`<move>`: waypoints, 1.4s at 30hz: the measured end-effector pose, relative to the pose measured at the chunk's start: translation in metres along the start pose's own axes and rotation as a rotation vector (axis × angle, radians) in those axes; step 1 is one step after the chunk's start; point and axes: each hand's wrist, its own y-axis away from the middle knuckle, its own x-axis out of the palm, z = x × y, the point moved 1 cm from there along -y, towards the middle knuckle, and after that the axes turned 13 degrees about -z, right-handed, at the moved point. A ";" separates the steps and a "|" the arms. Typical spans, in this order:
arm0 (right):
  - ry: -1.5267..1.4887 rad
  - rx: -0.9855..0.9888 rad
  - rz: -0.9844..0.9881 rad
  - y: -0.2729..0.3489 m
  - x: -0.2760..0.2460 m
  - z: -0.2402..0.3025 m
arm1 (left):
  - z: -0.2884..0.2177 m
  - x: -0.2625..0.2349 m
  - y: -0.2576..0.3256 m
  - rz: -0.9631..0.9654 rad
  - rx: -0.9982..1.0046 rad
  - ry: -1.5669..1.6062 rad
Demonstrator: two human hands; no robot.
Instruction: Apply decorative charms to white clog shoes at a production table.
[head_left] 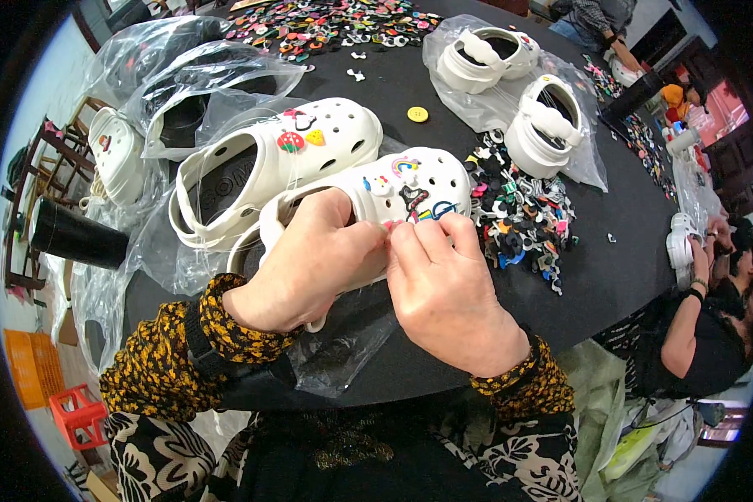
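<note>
Pressing a small charm into a white clog [393, 197] looks like the step now — the left hand [305, 263] grips the shoe's side, fingers clamped on it, while the right hand [448, 289] pinches fingers together on the little piece. Next it likely needs a firm push. The clog sits on the black tabletop [619, 268]. Clear bags [494, 105] hold more white clogs.

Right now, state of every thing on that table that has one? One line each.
left hand: gripping the near clog
right hand: fingertips pinched at the near clog's side
near clog: held, tilted, charms fitted on top
second clog: lying on the table, three charms fitted
plastic bags: open, crumpled
far clogs: on a bag, straps up
loose charms: heaped, unsorted
yellow button: lying flat, alone
</note>
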 end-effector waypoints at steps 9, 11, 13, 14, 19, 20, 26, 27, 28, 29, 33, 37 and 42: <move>-0.451 0.314 -0.187 0.006 -0.001 -0.041 | -0.004 -0.003 -0.005 0.083 -0.131 0.177; -0.487 0.467 -0.305 0.009 0.003 -0.051 | -0.007 -0.003 -0.006 0.131 -0.148 0.234; -0.505 0.580 -0.390 0.013 0.011 -0.061 | -0.012 -0.001 -0.005 0.182 -0.162 0.289; -0.510 0.640 -0.431 0.016 0.016 -0.065 | -0.014 -0.001 -0.004 0.185 -0.161 0.283; -0.592 0.854 -0.494 0.025 0.034 -0.082 | -0.019 -0.011 0.000 0.103 -0.277 0.234; -0.605 0.894 -0.480 0.028 0.039 -0.085 | -0.025 -0.012 0.004 0.106 -0.270 0.230; -0.686 0.982 -0.412 0.035 0.051 -0.090 | -0.046 -0.025 0.035 0.188 -0.154 0.175; -0.668 0.967 -0.415 0.034 0.052 -0.090 | -0.049 -0.030 0.040 0.201 -0.091 0.084; -0.649 0.951 -0.419 0.033 0.054 -0.089 | -0.052 -0.036 0.048 0.195 -0.084 0.074; -0.674 0.968 -0.421 0.035 0.054 -0.090 | -0.053 -0.041 0.057 0.131 0.002 0.042; -0.688 0.994 -0.354 0.040 0.059 -0.094 | -0.068 -0.067 0.071 -0.011 0.365 -0.139; -0.755 1.076 -0.339 0.047 0.067 -0.097 | -0.064 -0.089 0.054 -0.185 0.693 -0.628; -0.817 1.122 -0.337 0.039 0.065 -0.093 | -0.041 -0.106 0.030 -0.209 0.736 -1.099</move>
